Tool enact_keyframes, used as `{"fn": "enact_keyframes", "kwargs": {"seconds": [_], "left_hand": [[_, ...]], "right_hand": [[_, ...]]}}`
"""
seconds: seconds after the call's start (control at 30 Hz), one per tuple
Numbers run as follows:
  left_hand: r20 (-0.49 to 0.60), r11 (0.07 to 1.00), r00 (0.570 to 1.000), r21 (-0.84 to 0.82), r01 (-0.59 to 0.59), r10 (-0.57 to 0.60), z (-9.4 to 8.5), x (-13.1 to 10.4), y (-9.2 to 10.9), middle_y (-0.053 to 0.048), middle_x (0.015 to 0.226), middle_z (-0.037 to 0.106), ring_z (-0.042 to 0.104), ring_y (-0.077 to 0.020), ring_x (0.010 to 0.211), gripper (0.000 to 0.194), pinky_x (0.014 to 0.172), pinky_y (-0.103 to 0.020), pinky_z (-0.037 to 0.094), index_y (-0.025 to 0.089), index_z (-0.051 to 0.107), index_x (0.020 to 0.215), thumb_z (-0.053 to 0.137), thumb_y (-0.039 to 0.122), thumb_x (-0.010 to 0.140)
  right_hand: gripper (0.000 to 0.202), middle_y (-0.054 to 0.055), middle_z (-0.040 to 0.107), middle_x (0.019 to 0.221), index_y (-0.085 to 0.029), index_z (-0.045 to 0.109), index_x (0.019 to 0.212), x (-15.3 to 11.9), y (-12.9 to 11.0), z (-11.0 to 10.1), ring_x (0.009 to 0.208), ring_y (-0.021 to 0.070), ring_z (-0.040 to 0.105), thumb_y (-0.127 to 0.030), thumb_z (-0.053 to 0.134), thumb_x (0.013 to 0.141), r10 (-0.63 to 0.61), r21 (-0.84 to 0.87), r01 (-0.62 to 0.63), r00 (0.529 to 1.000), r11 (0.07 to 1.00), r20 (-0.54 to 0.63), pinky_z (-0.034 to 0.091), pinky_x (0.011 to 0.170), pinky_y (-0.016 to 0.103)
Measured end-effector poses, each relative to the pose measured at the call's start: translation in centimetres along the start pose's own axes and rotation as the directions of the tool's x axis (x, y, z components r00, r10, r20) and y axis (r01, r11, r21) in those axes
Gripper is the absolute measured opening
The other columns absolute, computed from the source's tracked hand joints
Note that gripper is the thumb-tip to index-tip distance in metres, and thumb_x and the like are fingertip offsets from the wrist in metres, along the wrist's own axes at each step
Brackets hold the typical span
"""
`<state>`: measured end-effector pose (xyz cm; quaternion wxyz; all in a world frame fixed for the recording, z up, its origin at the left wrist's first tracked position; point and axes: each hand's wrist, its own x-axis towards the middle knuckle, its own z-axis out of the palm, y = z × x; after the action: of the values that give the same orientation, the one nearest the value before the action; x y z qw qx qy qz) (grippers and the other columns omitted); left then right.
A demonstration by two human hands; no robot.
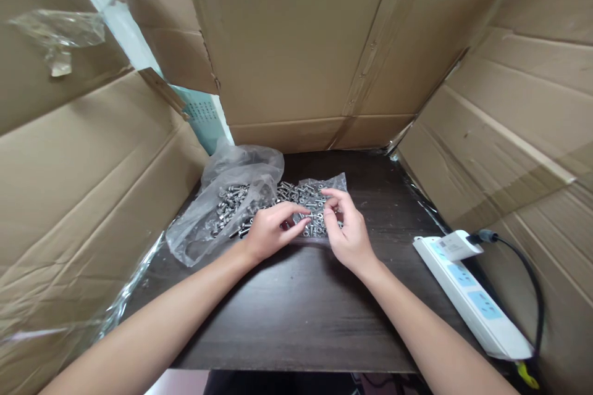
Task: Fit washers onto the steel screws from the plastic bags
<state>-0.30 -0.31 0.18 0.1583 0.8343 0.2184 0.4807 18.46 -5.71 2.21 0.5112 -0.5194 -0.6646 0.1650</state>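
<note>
My left hand [273,229] is closed, thumb and index fingertips nearly together on a small metal bolt [309,215] that points right. Facing it, my right hand [346,228] has its index finger raised and curved, while the thumb meets another bent fingertip; whatever lies between them is too small to make out. Under and behind both hands, small bolts, nuts and washers [315,204] lie on a clear plastic bag [340,181]. Larger bolts [231,202] are heaped in a crumpled clear bag [194,231] left of my left hand.
Cardboard walls [296,43] enclose the dark tabletop [287,315] at the back and both sides. At the right lies a white power strip [472,296] with a plug and black cable [532,265]. A printed sheet [204,112] shows through a gap at the back left.
</note>
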Motion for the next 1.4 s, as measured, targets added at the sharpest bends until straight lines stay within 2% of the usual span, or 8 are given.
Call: {"fn": "enact_keyframes", "kwargs": {"seconds": [0.33, 0.5, 0.67, 1.0, 1.4], "left_hand": [[0.0, 1.0, 1.0, -0.006, 0.011, -0.011, 0.06, -0.12, -0.14, -0.006, 0.097, 0.079, 0.065, -0.0087, 0.06, 0.012, 0.058, -0.02, 0.056, 0.016, 0.072, 0.104, 0.069, 0.024, 0.097], [-0.003, 1.0, 1.0, -0.015, 0.028, -0.028, 0.06, -0.27, -0.28, -0.006, 0.099, 0.079, 0.066, -0.0087, 0.061, 0.012, 0.059, -0.02, 0.057, 0.017, 0.072, 0.106, 0.068, 0.025, 0.097], [-0.013, 0.999, 0.999, -0.017, 0.032, -0.033, 0.11, -0.36, -0.25, -0.006, 0.099, 0.078, 0.066, -0.0088, 0.062, 0.012, 0.06, -0.02, 0.057, 0.017, 0.071, 0.105, 0.067, 0.025, 0.097], [0.089, 0.994, 0.991, -0.037, 0.104, -0.101, -0.03, -0.13, -0.25, -0.004, 0.095, 0.074, 0.064, -0.0085, 0.061, 0.011, 0.058, -0.019, 0.054, 0.017, 0.069, 0.104, 0.064, 0.02, 0.095], [0.125, 0.991, 0.985, -0.052, 0.125, -0.118, -0.01, -0.22, -0.4, -0.004, 0.095, 0.073, 0.065, -0.0079, 0.06, 0.014, 0.056, -0.018, 0.052, 0.017, 0.068, 0.104, 0.069, 0.025, 0.093]], "right_hand": [[0.031, 0.003, 0.062, 0.093, -0.022, 0.053, 0.129, -0.08, -0.22, 0.0, 0.08, 0.0186, 0.06, -0.019, 0.042, 0.1, -0.01, -0.04, 0.011, 1.0, 0.999, 0.018, 0.049, 0.072, 0.032], [0.016, 0.006, 0.067, 0.097, -0.022, 0.064, 0.102, 0.2, -0.41, -0.27, 0.089, 0.0213, 0.064, -0.022, 0.048, 0.099, 0.011, -0.053, -0.004, 0.992, 0.999, 0.128, 0.05, 0.075, 0.033], [0.023, 0.004, 0.062, 0.086, -0.022, 0.061, 0.083, 0.3, -0.31, -0.22, 0.082, 0.0202, 0.061, -0.025, 0.047, 0.102, -0.036, -0.086, 0.051, 0.985, 0.995, 0.166, 0.047, 0.075, 0.034], [0.022, 0.004, 0.057, 0.087, -0.022, 0.057, 0.083, 0.14, -0.11, -0.03, 0.078, 0.0185, 0.057, -0.026, 0.047, 0.102, -0.061, -0.095, 0.083, 0.976, 0.992, 0.209, 0.046, 0.073, 0.033], [0.024, 0.005, 0.06, 0.089, -0.022, 0.056, 0.085, 0.05, 0.16, -0.13, 0.083, 0.0197, 0.058, -0.024, 0.042, 0.105, -0.053, -0.202, 0.108, 0.964, 0.973, 0.26, 0.044, 0.077, 0.033]]}}
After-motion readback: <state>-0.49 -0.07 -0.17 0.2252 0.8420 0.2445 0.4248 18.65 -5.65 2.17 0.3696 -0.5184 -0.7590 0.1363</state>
